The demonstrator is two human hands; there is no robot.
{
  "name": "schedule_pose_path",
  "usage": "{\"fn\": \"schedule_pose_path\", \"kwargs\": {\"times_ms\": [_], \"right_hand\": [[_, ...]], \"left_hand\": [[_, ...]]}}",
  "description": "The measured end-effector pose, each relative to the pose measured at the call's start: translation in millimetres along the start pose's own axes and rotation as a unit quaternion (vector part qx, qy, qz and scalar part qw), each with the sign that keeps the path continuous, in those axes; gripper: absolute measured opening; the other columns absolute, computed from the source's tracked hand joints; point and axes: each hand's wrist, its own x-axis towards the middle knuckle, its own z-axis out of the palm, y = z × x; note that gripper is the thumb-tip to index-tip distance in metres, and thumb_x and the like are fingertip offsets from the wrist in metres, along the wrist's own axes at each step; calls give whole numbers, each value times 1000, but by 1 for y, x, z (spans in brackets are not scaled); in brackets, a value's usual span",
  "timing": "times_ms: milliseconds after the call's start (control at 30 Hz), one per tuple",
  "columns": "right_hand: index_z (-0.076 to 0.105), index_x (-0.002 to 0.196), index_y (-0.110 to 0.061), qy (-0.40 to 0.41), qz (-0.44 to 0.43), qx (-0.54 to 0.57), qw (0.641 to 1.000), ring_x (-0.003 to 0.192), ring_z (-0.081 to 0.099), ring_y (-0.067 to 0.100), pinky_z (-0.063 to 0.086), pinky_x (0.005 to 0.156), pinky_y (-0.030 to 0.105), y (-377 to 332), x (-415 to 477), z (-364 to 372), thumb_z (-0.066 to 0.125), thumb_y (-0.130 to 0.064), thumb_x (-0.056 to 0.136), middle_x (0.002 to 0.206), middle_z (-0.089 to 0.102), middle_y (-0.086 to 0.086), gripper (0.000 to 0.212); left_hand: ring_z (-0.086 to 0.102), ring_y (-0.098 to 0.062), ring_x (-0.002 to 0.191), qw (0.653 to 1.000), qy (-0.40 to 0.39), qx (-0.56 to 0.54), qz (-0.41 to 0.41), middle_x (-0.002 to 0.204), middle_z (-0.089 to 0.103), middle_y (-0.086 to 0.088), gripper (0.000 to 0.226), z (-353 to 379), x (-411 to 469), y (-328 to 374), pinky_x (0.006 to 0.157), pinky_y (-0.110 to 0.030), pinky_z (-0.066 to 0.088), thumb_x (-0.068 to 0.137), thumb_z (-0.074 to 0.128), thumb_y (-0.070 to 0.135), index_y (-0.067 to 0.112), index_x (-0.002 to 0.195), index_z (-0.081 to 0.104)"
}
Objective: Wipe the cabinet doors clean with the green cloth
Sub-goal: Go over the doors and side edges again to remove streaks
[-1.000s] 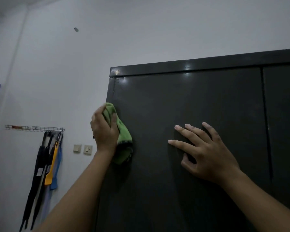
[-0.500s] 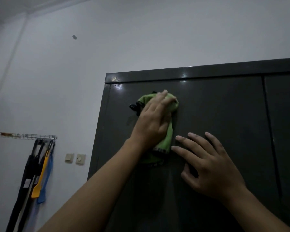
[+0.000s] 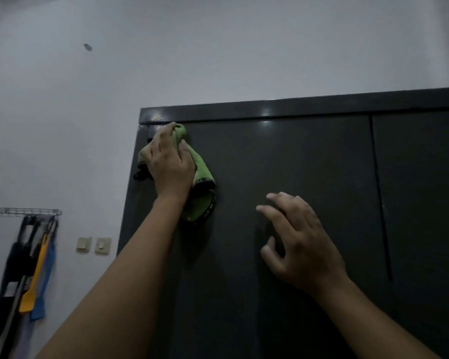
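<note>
A tall dark cabinet fills the right of the view, and its left door (image 3: 283, 164) is glossy and nearly black. My left hand (image 3: 170, 164) grips the green cloth (image 3: 201, 182) and presses it against the door's upper left corner, just under the top rail. Part of the cloth hangs loose below my wrist. My right hand (image 3: 298, 242) rests on the same door further right and lower, fingers spread and slightly bent, holding nothing. The right door (image 3: 423, 190) begins past a vertical seam.
A pale wall lies left of and above the cabinet. A wire rack (image 3: 24, 211) on it carries black straps and an orange and a blue utensil (image 3: 38, 275). Two wall switches (image 3: 94, 245) sit beside the cabinet's left edge.
My left hand has swept the cloth from the door's middle top back left and up into the corner. My right hand's fingers have lifted and curled a little.
</note>
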Motion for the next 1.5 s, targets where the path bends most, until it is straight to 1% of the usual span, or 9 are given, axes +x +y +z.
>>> {"fn": "schedule_pose_path", "kwargs": {"times_ms": [167, 433, 633, 733, 867, 1000, 1167, 1367, 1500], "right_hand": [[55, 134, -8, 71, 99, 136, 983, 135, 42, 24, 33, 111, 18, -4, 2, -5, 53, -27, 77, 141, 44, 11, 60], [20, 160, -21, -76, 33, 167, 982, 155, 8, 21, 5, 125, 51, 5, 1, -31, 51, -53, 78, 164, 17, 9, 93], [24, 159, -21, -89, 31, 26, 995, 155, -1, 31, 11, 121, 64, 54, -26, -60, 68, -52, 86, 165, 11, 9, 90], [34, 153, -8, -27, 67, -4, 997, 149, 20, 39, 35, 113, 60, 71, -35, -71, 68, -30, 89, 158, 23, 17, 76], [55, 140, -7, 19, 51, -43, 998, 125, 49, 38, 51, 95, 53, 118, -41, -104, 50, -13, 92, 149, 45, 16, 48], [73, 121, -10, 49, -26, -85, 995, 106, 60, 40, 53, 90, 51, 195, -70, -146, 54, -5, 93, 137, 61, 14, 34], [76, 115, -10, 135, 35, -133, 981, 110, 62, 38, 51, 95, 51, 293, -114, -207, 51, 3, 95, 127, 66, 15, 35], [71, 124, -14, 222, 306, -146, 914, 137, 46, 35, 40, 114, 49, 334, -131, -254, 42, 12, 86, 146, 54, 9, 54], [70, 122, -10, 228, 348, -80, 906, 139, 41, 24, 34, 117, 36, 307, -119, -237, 46, -16, 81, 148, 51, 8, 48]], "left_hand": [[43, -22, 133, 988, -91, -26, 119, 141, 53, -9, 48, 4, -70, 52, 108, -26, 21, 87, 54, 13, 15, 136, 54], [36, 7, 123, 950, -241, -199, -8, 139, 46, 24, 49, -7, -135, 115, 99, -1, 25, 103, 30, 32, 24, 152, 36], [52, -11, 131, 750, -398, -483, -215, 145, 52, 5, 42, -11, -140, 170, 109, -36, 43, 104, 41, 31, 31, 146, 42], [56, -16, 127, 717, -447, -484, -228, 141, 54, 0, 48, -1, -136, 211, 108, -40, 45, 101, 50, 36, 36, 147, 36], [56, 0, 118, 774, -462, -413, -129, 138, 49, 7, 53, 18, -144, 251, 86, -18, 51, 103, 49, 28, 45, 145, 23], [15, 6, 132, 885, -402, -224, 72, 148, 29, 13, 53, 36, -167, 272, 106, -23, 30, 97, 56, 29, 45, 140, 30], [8, -16, 150, 916, -359, -98, 147, 164, 18, -2, 51, 68, -206, 276, 123, -45, -6, 93, 49, 34, 31, 143, 35], [18, -24, 150, 930, -320, -43, 175, 163, 22, -7, 53, 80, -222, 272, 123, -45, -2, 87, 47, 33, 22, 139, 45], [19, -24, 150, 935, -304, -44, 176, 162, 25, -7, 50, 82, -227, 273, 123, -45, 0, 87, 48, 30, 19, 136, 47]]}}
